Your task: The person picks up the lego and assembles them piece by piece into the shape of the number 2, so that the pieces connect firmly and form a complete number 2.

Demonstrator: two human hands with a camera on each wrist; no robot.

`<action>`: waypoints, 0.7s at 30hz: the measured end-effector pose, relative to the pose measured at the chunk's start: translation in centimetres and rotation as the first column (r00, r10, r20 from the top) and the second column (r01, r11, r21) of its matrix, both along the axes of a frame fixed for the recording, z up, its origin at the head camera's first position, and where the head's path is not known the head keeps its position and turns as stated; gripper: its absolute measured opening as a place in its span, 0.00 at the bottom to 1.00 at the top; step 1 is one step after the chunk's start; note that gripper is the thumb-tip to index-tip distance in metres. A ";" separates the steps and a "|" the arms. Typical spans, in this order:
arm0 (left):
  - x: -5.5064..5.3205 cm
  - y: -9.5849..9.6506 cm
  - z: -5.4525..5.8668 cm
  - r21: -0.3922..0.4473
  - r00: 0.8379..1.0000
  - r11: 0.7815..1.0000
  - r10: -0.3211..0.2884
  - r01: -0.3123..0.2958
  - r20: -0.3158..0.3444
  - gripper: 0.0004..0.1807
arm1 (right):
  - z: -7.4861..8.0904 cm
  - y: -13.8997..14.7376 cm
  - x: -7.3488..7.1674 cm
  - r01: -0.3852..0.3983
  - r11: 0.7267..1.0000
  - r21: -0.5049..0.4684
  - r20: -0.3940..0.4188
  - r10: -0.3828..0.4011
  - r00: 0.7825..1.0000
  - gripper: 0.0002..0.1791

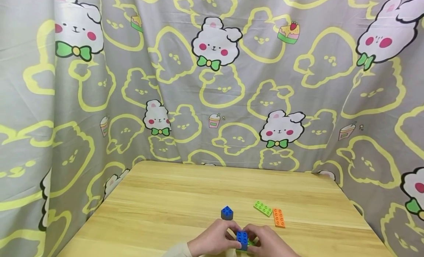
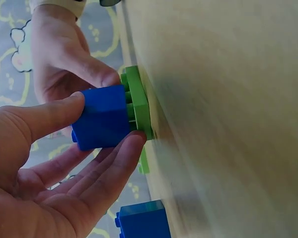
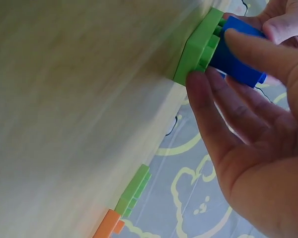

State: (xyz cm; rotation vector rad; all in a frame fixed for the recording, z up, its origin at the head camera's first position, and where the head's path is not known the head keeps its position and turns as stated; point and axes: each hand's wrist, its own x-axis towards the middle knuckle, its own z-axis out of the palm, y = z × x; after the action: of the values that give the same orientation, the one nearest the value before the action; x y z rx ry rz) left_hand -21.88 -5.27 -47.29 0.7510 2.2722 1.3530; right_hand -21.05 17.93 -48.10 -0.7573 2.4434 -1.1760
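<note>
Near the table's front edge, my left hand (image 1: 213,238) pinches a blue building brick (image 1: 242,240) between thumb and fingers. Under that brick lies a light green studded plate (image 2: 140,101), low at the table surface. In the left wrist view the brick's lower edge meets the plate's studs; whether it is pressed fully down I cannot tell. My right hand (image 1: 269,242) holds the green plate from the other side, a fingertip against its edge in the right wrist view. Its thumb (image 3: 258,49) lies across the blue brick there.
A second blue brick (image 1: 226,213) stands on the wooden table (image 1: 165,198) just beyond my left hand. Past my right hand lie another green plate (image 1: 262,208) and an orange plate (image 1: 279,218), side by side. A patterned curtain (image 1: 225,102) surrounds the table's back and sides.
</note>
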 end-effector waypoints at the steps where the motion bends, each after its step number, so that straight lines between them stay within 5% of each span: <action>1: 0.0 0.0 0.0 -0.002 1.000 1.000 0.001 -0.001 0.000 0.11 | 0.0 0.0 0.0 -0.002 1.000 0.001 0.000 0.002 1.000 0.15; 7: -0.1 -0.1 -0.1 -0.008 1.000 1.000 0.010 -0.010 -0.002 0.11 | -1.4 0.3 -0.7 -0.031 0.999 -0.015 0.002 0.031 1.000 0.19; 12: -0.1 0.0 0.0 -0.014 1.000 1.000 0.019 -0.019 -0.013 0.11 | -7.5 2.1 -4.0 -0.071 0.995 -0.064 0.005 0.071 0.997 0.19; 15: -0.2 0.0 0.0 -0.017 1.000 1.000 0.018 -0.018 -0.020 0.11 | -9.2 2.6 -5.0 -0.088 0.993 -0.073 0.002 0.089 0.996 0.19; 17: -0.2 -0.1 0.0 -0.018 1.000 1.000 0.011 -0.011 -0.022 0.11 | -8.4 2.5 -4.6 -0.099 0.994 -0.052 -0.005 0.099 0.995 0.21; 21: -0.4 -0.3 -0.1 -0.009 1.000 1.000 -0.014 0.014 -0.016 0.12 | -4.3 1.4 -2.4 -0.082 0.997 0.002 -0.003 0.082 0.997 0.24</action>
State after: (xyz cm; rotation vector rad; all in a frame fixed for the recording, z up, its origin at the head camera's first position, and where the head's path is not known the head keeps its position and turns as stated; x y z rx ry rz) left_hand -22.26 -5.53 -47.35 0.7763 2.2801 1.3344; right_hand -23.47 19.30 -52.35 -0.8503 2.3917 -1.1423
